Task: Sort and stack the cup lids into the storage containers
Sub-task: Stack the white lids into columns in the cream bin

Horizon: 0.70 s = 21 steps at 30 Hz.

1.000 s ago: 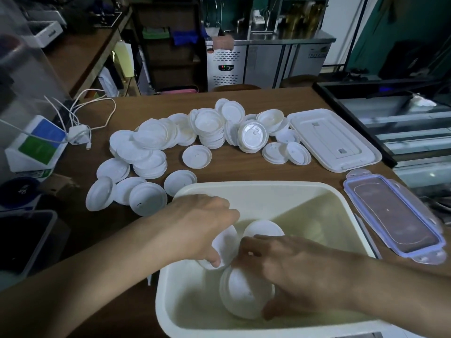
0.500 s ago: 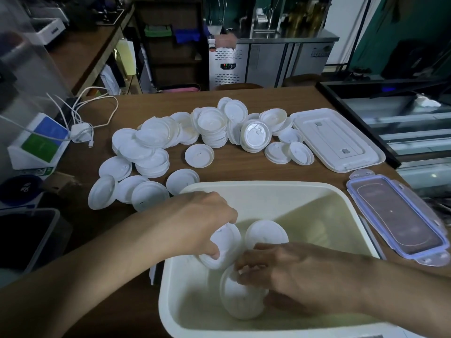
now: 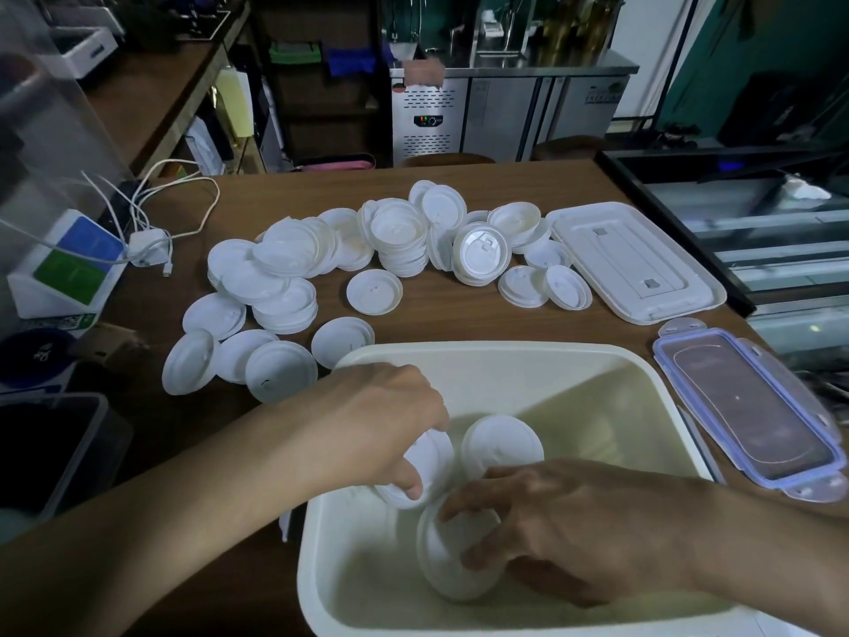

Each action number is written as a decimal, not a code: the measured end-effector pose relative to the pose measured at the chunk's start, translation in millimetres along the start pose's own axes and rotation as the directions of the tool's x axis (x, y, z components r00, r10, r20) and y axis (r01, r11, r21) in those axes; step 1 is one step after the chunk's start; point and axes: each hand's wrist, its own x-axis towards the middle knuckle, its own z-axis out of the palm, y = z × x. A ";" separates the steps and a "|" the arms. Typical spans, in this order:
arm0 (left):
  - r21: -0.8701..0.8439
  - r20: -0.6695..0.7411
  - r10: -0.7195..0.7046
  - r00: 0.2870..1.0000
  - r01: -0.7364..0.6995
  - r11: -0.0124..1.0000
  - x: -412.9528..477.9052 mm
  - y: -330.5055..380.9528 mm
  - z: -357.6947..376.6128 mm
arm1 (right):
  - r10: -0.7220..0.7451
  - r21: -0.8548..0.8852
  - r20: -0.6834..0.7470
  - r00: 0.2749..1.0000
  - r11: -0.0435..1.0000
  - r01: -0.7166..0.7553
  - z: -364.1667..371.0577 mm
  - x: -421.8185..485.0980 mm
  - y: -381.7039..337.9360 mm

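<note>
Both hands work low in the white storage bin (image 3: 505,354), toward its near-left corner. The left hand (image 3: 381,429) reaches in over the bin's left rim, its grip pinched on a tilted stack of lids (image 3: 425,466). The right hand (image 3: 569,526) comes in over the near-right rim, its grip curled around a second lid stack (image 3: 452,563) on the bin's floor. A third lid stack (image 3: 503,445) stands just behind them. The bin's far-right half shows bare floor. Beyond the far rim, loose lids (image 3: 381,250) crowd the table (image 3: 459,314), one just beside the bin's far-left corner. Right of the bin lies a clear clip lid (image 3: 753,406). A white flat lid (image 3: 638,259) lies beyond the bin's far-right corner.
</note>
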 end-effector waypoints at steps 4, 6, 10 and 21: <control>0.025 0.040 -0.003 0.999 0.002 1.000 5.3 5.0 -1.2 | 0.013 -0.027 0.011 1.000 1.000 -0.012 -1.1 -0.4 -2.4; 0.036 0.064 -0.002 0.998 0.000 0.999 8.2 8.4 -0.3 | 0.016 -0.057 0.009 1.000 0.998 -0.015 -1.1 0.5 -4.4; 0.046 0.084 -0.005 0.996 0.001 0.999 10.4 10.9 -1.9 | 0.021 -0.094 0.005 1.000 0.995 -0.021 0.5 -0.7 -6.3; -0.060 -0.079 0.046 0.996 -0.051 0.997 -8.1 0.4 -15.5 | 0.113 0.112 -0.213 0.970 0.990 -0.090 -44.1 -4.6 1.7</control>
